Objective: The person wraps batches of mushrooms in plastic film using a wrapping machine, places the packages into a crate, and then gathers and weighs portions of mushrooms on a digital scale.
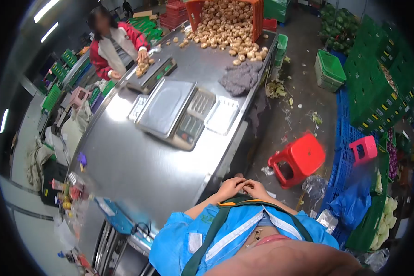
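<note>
My left hand (230,187) and my right hand (255,189) meet in front of my body, at the top edge of the dark green apron (238,199). Both have their fingers curled and pressed together; whatever may be between them is hidden. Beyond them lies the steel table (147,161), with a weighing scale (165,110) on it. A white plastic tray (221,115) rests beside the scale's keypad. Neither hand touches the scale or the tray.
Potatoes (230,27) spill from an orange crate (258,20) at the table's far end, near a grey cloth (240,78). Across the table a person (117,43) handles potatoes on a second scale (152,76). A red stool (299,158) and green crates (377,87) stand at right.
</note>
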A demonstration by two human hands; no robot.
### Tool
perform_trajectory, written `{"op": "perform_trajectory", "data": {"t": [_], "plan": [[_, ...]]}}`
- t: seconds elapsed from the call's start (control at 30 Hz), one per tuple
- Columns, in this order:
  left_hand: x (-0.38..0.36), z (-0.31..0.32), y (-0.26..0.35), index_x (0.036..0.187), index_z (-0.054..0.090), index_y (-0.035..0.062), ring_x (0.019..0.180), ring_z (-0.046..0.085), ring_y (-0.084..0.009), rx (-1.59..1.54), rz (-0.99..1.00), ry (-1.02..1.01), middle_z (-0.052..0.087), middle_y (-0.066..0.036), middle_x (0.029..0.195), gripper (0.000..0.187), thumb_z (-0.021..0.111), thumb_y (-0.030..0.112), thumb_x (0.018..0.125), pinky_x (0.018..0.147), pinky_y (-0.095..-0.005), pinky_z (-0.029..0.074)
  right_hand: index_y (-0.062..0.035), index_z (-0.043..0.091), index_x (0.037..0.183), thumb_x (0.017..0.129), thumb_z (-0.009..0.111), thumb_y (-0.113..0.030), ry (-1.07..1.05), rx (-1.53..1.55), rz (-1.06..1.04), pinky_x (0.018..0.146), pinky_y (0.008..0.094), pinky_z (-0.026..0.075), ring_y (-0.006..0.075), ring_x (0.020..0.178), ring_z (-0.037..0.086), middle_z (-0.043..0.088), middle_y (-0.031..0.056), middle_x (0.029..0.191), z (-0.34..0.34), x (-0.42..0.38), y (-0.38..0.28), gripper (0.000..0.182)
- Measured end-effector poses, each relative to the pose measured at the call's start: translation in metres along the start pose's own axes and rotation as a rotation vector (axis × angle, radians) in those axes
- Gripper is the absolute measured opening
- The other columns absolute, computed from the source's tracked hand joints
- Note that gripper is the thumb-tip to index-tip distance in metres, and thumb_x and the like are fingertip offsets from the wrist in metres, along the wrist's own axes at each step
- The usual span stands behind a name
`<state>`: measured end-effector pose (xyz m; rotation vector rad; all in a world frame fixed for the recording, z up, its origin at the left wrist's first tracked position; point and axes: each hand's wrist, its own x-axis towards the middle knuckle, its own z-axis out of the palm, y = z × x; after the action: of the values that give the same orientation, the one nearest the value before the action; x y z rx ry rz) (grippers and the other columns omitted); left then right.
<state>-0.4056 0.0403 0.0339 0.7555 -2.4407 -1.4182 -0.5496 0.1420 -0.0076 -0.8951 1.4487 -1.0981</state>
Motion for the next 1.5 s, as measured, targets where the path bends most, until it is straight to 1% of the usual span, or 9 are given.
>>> {"op": "perform_trajectory", "data": {"t": [0.33,0.43,0.5,0.53,0.67,0.77,1.07,1.23,1.5], "plan": [[0.177,-0.092,-0.007,0.106,0.060,0.0032,0.094,0.060,-0.0210,-0.224,-0.012,0.233,0.063,-0.011,0.101,0.025,0.056,0.018,0.086,0.082,-0.0301,0.045,-0.0005,0.059,0.095,0.085,0.054,-0.008,0.152,-0.088,-0.188,0.060,0.0242,0.046,0.0103,0.064,0.056,0.060,0.0046,0.075,-0.136,0.246,-0.123,0.014],[0.193,-0.104,-0.016,0.106,0.060,0.0046,0.095,0.060,-0.0186,-0.291,-0.107,0.241,0.064,-0.009,0.101,0.025,0.056,0.018,0.086,0.083,-0.0303,0.045,-0.0020,0.063,0.094,0.084,0.056,-0.010,0.206,-0.394,-0.378,0.063,0.0224,0.044,0.0062,0.067,0.053,0.061,-0.0001,0.075,-0.180,0.345,-0.148,0.015],[0.204,-0.102,-0.025,0.107,0.060,0.0055,0.089,0.060,-0.0183,-0.331,-0.143,0.322,0.064,-0.009,0.098,0.026,0.057,0.020,0.086,0.078,-0.0294,0.046,-0.0019,0.064,0.097,0.082,0.057,-0.013,0.299,-0.518,-0.459,0.064,0.0262,0.046,0.0099,0.070,0.058,0.066,0.0049,0.078,-0.208,0.414,-0.170,0.020],[0.213,-0.104,-0.028,0.107,0.061,0.0063,0.083,0.061,-0.0180,-0.367,-0.179,0.392,0.065,-0.010,0.095,0.026,0.057,0.021,0.086,0.074,-0.0285,0.047,-0.0054,0.065,0.096,0.080,0.056,-0.015,0.271,-0.547,-0.316,0.069,0.0315,0.048,0.0233,0.075,0.064,0.066,0.0144,0.084,-0.215,0.433,-0.202,0.020],[0.250,-0.116,-0.026,0.107,0.061,0.0046,0.075,0.061,-0.0135,-0.536,-0.393,0.628,0.065,-0.009,0.089,0.027,0.057,0.021,0.086,0.069,-0.0258,0.048,-0.0067,0.065,0.098,0.081,0.054,-0.020,0.347,-0.724,-0.542,0.075,0.0381,0.047,0.0321,0.084,0.061,0.064,0.0172,0.087,-0.257,0.569,-0.216,0.023],[0.291,-0.111,-0.044,0.106,0.061,0.0038,0.075,0.061,-0.0134,-0.513,-0.471,0.817,0.066,-0.010,0.086,0.026,0.057,0.019,0.085,0.067,-0.0257,0.048,-0.0081,0.064,0.100,0.082,0.051,-0.021,0.257,-0.846,-0.398,0.081,0.0414,0.045,0.0360,0.092,0.057,0.060,0.0204,0.099,-0.274,0.643,-0.217,0.025],[0.400,-0.111,-0.007,0.106,0.061,0.0053,0.077,0.062,-0.0191,-0.344,-0.515,0.899,0.065,-0.012,0.090,0.027,0.057,0.021,0.085,0.068,-0.0293,0.048,-0.0121,0.045,0.118,0.075,0.065,-0.023,-0.126,-1.141,-0.450,0.080,0.0436,0.045,0.0378,0.101,0.049,0.042,0.0155,0.115,-0.289,0.710,-0.231,0.049],[0.412,-0.106,-0.004,0.105,0.061,0.0065,0.078,0.062,-0.0216,-0.280,-0.600,0.895,0.064,-0.013,0.091,0.025,0.055,0.021,0.086,0.069,-0.0310,0.047,-0.0058,0.055,0.103,0.074,0.065,-0.028,-0.104,-1.360,-0.521,0.073,0.0436,0.046,0.0329,0.088,0.057,0.054,0.0156,0.096,-0.287,0.737,-0.250,0.038],[0.425,-0.097,0.003,0.103,0.062,0.0048,0.076,0.063,-0.0239,-0.196,-0.574,0.897,0.064,-0.015,0.089,0.024,0.056,0.020,0.085,0.066,-0.0318,0.048,0.0034,0.057,0.093,0.079,0.056,-0.012,-0.224,-0.936,-0.502,0.068,0.0404,0.049,0.0338,0.075,0.062,0.061,0.0235,0.084,-0.291,0.761,-0.201,0.021]]}}
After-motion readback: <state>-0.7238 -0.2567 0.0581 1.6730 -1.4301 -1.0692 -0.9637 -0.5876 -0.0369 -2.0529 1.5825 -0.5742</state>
